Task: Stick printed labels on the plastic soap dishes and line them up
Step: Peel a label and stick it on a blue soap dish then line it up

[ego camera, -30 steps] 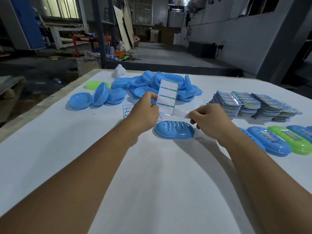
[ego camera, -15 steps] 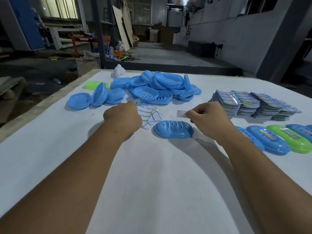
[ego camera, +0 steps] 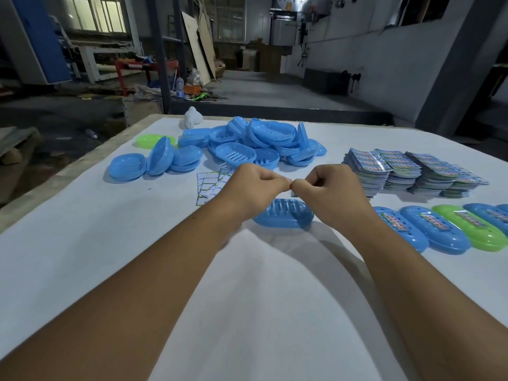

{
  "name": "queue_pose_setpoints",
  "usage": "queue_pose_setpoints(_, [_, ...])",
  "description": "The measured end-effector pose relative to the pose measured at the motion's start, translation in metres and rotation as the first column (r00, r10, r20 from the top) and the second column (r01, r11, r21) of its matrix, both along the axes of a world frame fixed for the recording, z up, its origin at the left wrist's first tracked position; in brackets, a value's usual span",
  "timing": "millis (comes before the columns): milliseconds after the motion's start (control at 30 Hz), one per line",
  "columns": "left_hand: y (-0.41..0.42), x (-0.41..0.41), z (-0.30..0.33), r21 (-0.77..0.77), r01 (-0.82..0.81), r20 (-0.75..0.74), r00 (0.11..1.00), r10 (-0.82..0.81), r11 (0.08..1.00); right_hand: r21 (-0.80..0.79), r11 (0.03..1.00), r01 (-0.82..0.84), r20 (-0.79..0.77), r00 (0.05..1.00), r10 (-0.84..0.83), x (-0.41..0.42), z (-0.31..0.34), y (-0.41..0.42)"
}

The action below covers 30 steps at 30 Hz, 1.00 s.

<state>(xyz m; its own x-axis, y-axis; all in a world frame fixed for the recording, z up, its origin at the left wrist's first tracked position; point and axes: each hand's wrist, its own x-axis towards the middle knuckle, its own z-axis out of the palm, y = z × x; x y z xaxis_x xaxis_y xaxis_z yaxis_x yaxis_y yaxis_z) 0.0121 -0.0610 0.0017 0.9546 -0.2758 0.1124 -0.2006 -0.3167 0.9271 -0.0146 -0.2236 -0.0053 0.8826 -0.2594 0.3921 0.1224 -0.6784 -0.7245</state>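
White sheeting covers the table (ego camera: 82,270), which takes up most of the view. At its far middle sits a heap of blue dishes (ego camera: 261,144), some upright, some tipped on edge, with a few more blue ones (ego camera: 154,163) spread to the left and a green dish (ego camera: 148,140) behind those. On the right stand stacks of printed cards (ego camera: 412,171), fanned in three piles. Nearer, along the right edge, a row of labelled dishes (ego camera: 439,229) lies side by side, touching: blue, blue, green, blue. One unlabelled blue dish (ego camera: 286,217) lies slotted side up, right under the two hands. Sheets of small labels (ego camera: 211,185) lie flat just left of the left hand (ego camera: 253,185). That hand and the right hand (ego camera: 332,188) meet above the dish, fingers curled, thumb and forefinger tips pressed together where they touch. A sliver of pale label (ego camera: 293,192) shows below the right fingertips, pinched there; whether the left fingers grip it too, I cannot tell. A small white object (ego camera: 192,118) stands at the far table edge
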Motion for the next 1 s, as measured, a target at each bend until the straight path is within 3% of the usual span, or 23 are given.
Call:
queue_pose_setpoints(267, [-0.001,-0.001,0.0,-0.015,-0.001,-0.059,0.998,0.0,1.0,0.049,0.997,-0.061,0.02,0.998,0.06,0.001,-0.001,-0.002])
queue_pose_setpoints(567, [0.004,0.006,0.001,-0.044,-0.103,-0.01,0.995,0.102,0.994,-0.037,0.964,-0.265,0.078,0.96,0.267,-0.001,-0.001,-0.004])
queue_pose_setpoints(767, [0.004,0.007,0.001,-0.057,-0.109,0.006,0.994,0.109,0.992,0.039,0.998,-0.051,0.015,0.999,0.05,0.007,-0.003,-0.012])
queue_pose_setpoints(1000, [0.005,0.008,-0.001,0.007,-0.151,-0.013,0.988,0.151,0.989,0.13,0.991,-0.034,-0.049,0.998,0.04,0.006,0.001,-0.013])
